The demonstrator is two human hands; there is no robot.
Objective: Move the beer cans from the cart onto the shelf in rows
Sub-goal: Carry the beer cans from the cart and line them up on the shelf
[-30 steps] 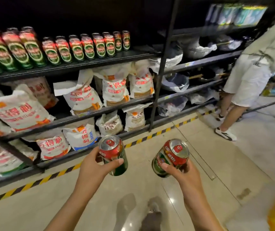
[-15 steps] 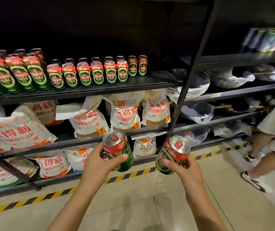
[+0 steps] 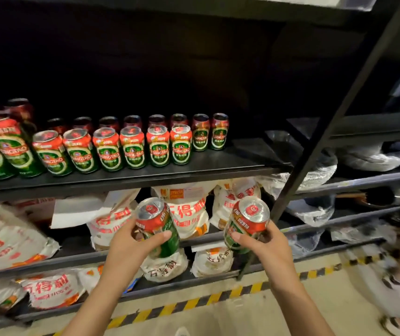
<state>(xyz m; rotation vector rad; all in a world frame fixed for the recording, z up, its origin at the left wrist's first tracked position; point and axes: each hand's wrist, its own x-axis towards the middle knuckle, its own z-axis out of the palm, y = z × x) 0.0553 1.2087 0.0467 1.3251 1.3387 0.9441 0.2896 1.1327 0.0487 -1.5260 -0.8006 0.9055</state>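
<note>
Cans [image 3: 157,227] in both hands are red on top, green below, with silver lids. Above them a black shelf [image 3: 194,169]. Behind, white bags [image 3: 189,212] with red characters. Below, yellow-black striped tape [image 3: 194,304].

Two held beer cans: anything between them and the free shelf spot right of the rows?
Nothing visible. The red-and-green beer cans in the left hand and right hand sit below the black metal shelf, whose bare right end is open.

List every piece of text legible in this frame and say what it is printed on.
"TSINGTAO": green labels of the shelved cans on the black shelf.
"石得利": red characters on the white bags below.
Held cans in the left hand and right hand: small red-band print, too blurred.
Orange tag on a bag: unreadable.
</note>
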